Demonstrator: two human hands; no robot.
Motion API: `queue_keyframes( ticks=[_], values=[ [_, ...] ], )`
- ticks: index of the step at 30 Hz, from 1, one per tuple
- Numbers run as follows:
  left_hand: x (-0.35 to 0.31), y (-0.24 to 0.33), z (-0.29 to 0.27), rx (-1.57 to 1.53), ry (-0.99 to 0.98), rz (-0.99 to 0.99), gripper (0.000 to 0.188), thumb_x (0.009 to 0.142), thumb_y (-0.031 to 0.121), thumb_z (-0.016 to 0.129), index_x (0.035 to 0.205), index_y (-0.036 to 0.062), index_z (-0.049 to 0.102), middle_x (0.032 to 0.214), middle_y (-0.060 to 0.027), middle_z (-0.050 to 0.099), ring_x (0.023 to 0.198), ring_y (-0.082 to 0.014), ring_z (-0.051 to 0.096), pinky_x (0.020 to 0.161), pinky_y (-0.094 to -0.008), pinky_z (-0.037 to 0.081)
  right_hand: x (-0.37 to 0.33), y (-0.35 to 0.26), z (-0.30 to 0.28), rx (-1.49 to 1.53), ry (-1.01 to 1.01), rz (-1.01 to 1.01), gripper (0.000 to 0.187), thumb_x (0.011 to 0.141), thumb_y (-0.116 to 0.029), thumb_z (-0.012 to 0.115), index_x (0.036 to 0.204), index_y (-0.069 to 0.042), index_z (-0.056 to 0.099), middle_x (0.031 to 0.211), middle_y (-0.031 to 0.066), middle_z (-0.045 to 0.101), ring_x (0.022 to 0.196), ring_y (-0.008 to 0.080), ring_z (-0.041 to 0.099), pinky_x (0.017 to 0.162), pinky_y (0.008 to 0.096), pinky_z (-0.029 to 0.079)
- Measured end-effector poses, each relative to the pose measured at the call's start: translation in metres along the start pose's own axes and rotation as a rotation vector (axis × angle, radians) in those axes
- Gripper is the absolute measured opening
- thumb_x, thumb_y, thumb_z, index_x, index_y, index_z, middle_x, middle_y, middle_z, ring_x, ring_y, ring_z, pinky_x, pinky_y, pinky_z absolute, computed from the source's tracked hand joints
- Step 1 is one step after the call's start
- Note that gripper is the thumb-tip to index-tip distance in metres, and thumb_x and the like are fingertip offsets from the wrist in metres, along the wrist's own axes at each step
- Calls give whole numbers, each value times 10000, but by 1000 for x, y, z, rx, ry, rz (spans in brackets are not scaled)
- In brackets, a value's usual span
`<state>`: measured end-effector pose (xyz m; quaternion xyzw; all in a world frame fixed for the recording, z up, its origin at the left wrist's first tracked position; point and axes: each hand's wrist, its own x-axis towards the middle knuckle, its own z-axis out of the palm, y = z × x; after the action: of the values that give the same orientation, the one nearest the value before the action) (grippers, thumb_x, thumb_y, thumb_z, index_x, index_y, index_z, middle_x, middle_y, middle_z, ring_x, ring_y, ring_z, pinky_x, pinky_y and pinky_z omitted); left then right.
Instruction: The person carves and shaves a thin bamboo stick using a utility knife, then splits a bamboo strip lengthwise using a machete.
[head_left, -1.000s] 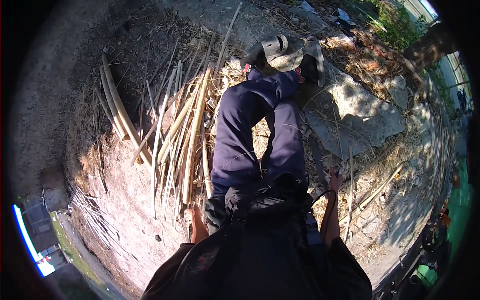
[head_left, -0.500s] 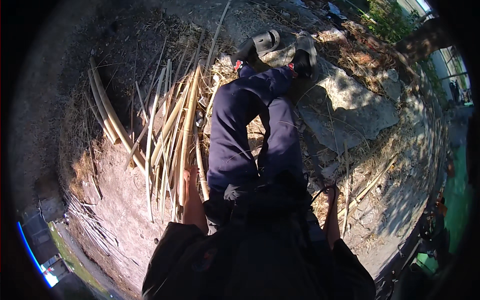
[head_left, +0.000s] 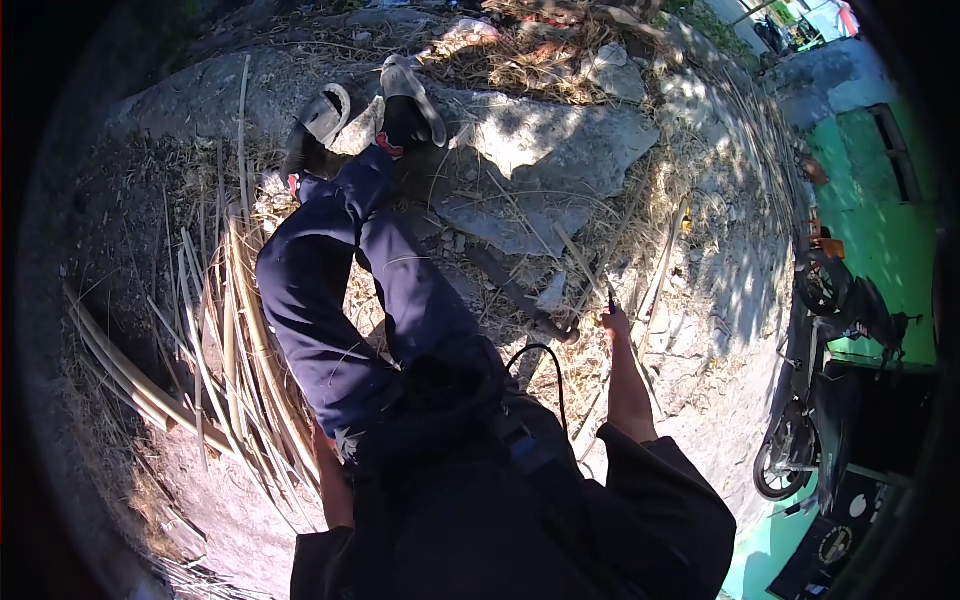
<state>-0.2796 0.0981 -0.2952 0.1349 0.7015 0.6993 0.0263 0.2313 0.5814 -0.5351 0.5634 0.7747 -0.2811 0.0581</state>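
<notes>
My right hand [head_left: 616, 324] is reached out over the straw-strewn ground at the right of my legs. Its fingers are closed around a slim dark-handled tool [head_left: 611, 300]; what kind it is cannot be made out. A pale strip [head_left: 574, 252] lies just beyond that hand. Close against my left thigh, my left hand [head_left: 325, 445] is beside a bundle of split bamboo strips [head_left: 250, 310]. The thigh and shadow hide its fingers, so I cannot see whether it grips a strip.
Thicker curved bamboo pieces [head_left: 125, 375] lie at the far left. A flat stone slab [head_left: 560, 170] lies beyond my legs, with a dark rod-like piece [head_left: 510, 290] nearer me. A black cable [head_left: 556, 375] loops at my waist. Rightward stand a motorcycle [head_left: 790, 445] and a green wall [head_left: 865, 215].
The view has swung to the right, so legs and bamboo appear further left. My right arm has stretched outward from beside my hip. The motorcycle and green wall show more fully.
</notes>
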Motion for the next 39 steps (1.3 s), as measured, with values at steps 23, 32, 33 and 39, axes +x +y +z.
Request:
queue_keyframes(
  ticks=[23,32,33,39],
  values=[
    [194,-14,119,1207,-263,-123,1318,572,580,827,1545,-61,210,1502,-179,341,1391,-281,348,1204,-359,283,23,-162,36,-280,14,-126,329,831,-217,806,1139,-104,775,1108,194,768,1065,400,734,910,499,579],
    [231,-104,145,-239,119,-369,694,977,619,418,1474,135,420,1258,-27,467,1118,-197,471,1034,-403,426,-59,-229,-23,66,276,-380,196,880,-155,772,1067,-100,753,1007,165,746,972,378,731,826,469,564],
    [237,-111,148,-444,138,-403,648,1022,624,372,1466,157,443,1230,-10,481,1088,-187,485,1015,-407,442,-67,-246,-34,125,335,-459,160,891,-133,781,1044,-97,750,1004,145,737,961,359,732,802,445,566],
    [144,-25,93,-441,42,-255,583,1100,530,407,1509,115,431,1323,-72,516,1178,-222,525,1060,-435,448,-134,-369,-84,226,347,-785,201,848,-113,845,1018,-61,752,982,90,741,853,298,740,735,387,573]
  ],
)
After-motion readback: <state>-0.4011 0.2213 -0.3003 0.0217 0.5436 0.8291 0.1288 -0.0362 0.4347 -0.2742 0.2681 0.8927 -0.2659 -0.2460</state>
